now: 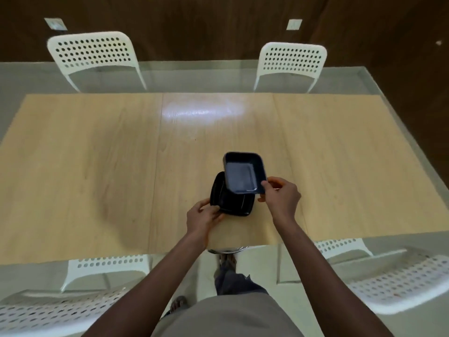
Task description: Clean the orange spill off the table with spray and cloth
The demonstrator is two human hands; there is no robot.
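Observation:
A light wooden table (97, 154) fills the middle of the head view. Near its front edge lies a black plastic tray (230, 205). My left hand (204, 215) holds that tray by its near left corner. My right hand (281, 195) pinches the near right corner of a second, dark blue tray (244, 172) and holds it tilted above the black one. A faint reddish smear (209, 98) shows near the table's far edge beside a bright light reflection (204, 113). No spray bottle or cloth is in view.
Two white perforated chairs (94, 57) (291, 64) stand at the table's far side. Two more (60, 310) (398, 280) stand at the near side, left and right of my legs. The floor is pale, the far wall dark wood.

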